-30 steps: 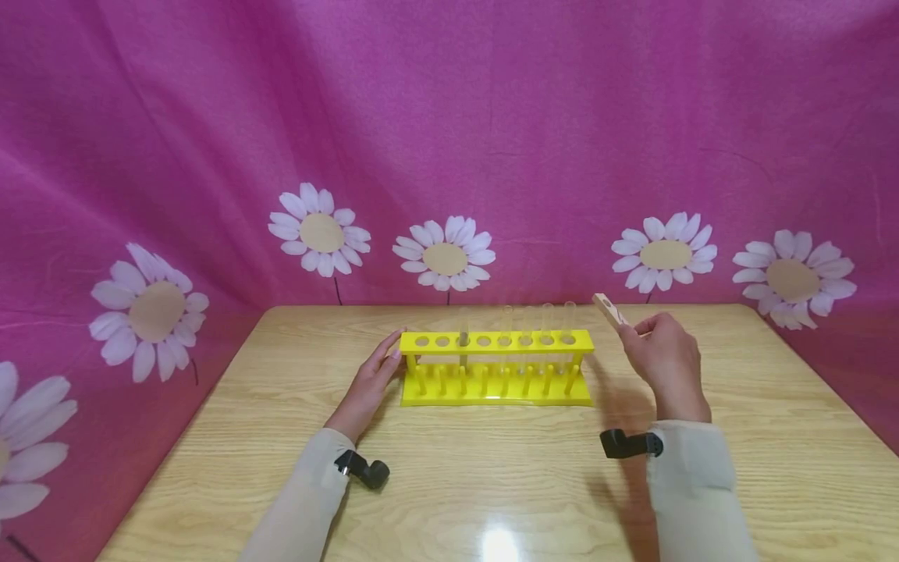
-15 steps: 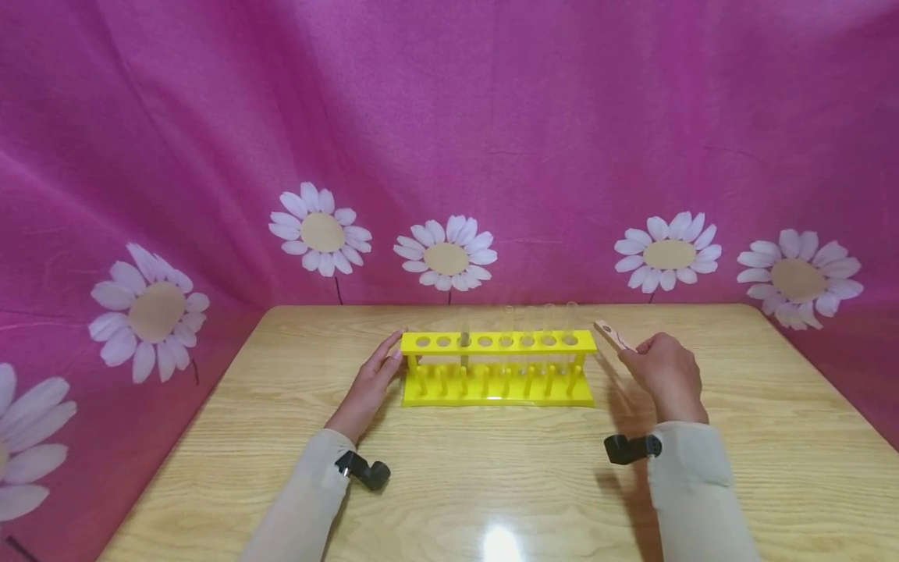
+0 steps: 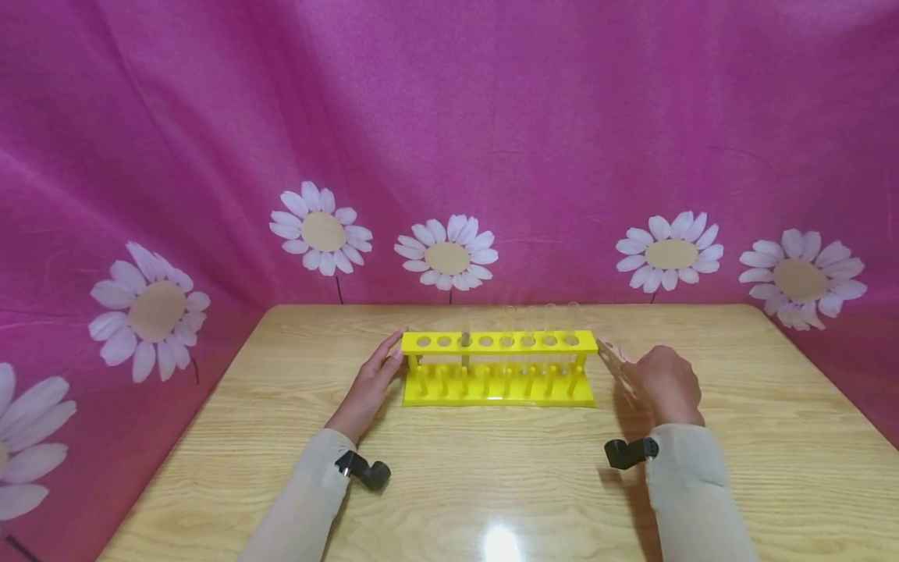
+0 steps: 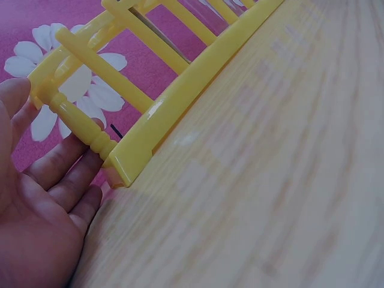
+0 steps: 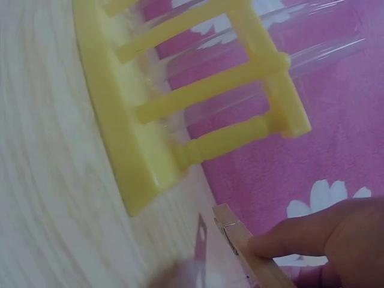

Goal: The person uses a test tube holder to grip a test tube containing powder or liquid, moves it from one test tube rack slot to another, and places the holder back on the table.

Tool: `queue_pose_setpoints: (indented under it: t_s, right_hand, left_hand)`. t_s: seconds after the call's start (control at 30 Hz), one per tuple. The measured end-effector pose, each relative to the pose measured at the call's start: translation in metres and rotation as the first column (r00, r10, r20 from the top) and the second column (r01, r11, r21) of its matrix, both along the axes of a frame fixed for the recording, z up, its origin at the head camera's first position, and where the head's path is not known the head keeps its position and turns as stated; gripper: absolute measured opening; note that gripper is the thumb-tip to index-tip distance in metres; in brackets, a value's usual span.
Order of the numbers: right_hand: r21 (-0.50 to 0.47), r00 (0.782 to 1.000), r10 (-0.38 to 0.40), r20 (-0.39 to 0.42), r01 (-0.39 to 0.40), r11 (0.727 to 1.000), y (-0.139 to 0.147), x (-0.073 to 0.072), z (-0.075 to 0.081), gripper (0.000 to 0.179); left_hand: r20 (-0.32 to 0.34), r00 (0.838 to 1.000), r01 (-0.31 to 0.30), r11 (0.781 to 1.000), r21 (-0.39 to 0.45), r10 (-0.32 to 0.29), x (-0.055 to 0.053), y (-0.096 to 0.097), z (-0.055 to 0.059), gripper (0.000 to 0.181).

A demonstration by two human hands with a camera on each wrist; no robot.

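A yellow test tube rack (image 3: 497, 403) stands upright on the table. Several clear test tubes (image 3: 551, 316) sit in its right-hand holes, and a darker-looking tube (image 3: 465, 339) is in a hole left of the middle. My left hand (image 3: 367, 390) holds the rack's left end, its thumb at the top bar and fingers behind the end post (image 4: 81, 126). Beyond the rack's right end, my right hand (image 3: 663, 382) grips a wooden test tube holder (image 5: 240, 237) with a metal spring. The holder's tip points toward the rack's right end; whether they touch cannot be told.
The wood-grain table (image 3: 463, 484) spreads in front of the rack and to both sides. A magenta cloth (image 3: 548, 156) printed with white flowers hangs behind the table and along its sides.
My right hand has lowered with the wooden test tube holder, whose tip has dropped from above the rack's top bar to beside its right end. My left hand and the rack have stayed put.
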State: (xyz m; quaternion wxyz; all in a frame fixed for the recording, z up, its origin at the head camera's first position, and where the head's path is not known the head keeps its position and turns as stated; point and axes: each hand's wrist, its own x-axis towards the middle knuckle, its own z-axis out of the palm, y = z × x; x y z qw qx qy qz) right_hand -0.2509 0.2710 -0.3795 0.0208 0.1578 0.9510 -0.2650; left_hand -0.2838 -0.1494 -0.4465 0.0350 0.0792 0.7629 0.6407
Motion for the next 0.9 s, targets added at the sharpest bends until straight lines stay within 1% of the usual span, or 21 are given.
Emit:
queue_pose_setpoints:
  t_s: [0.23,0.47,0.63,0.9]
  right_hand:
    - [0.006,0.999,-0.023,0.025,0.023,1.0,0.0,-0.002,-0.005,0.048]
    - [-0.026,0.997,-0.048,0.059,0.05,0.998,0.0,0.0,-0.012,0.041]
    - [-0.035,0.997,-0.047,0.06,0.049,0.998,0.001,0.002,-0.016,0.034]
    - [-0.035,0.996,-0.031,0.082,0.034,0.999,0.002,0.004,-0.016,0.029]
  left_hand:
    - [-0.005,1.0,0.002,1.0,0.005,-0.002,-0.001,0.0,0.0,0.056]
    - [-0.002,1.0,0.006,1.0,0.004,-0.006,-0.001,0.001,-0.001,0.058]
    - [0.001,1.0,-0.002,1.0,0.0,0.002,-0.002,0.001,-0.002,0.057]
    - [0.01,1.0,0.006,1.0,-0.003,-0.006,-0.001,0.0,0.0,0.053]
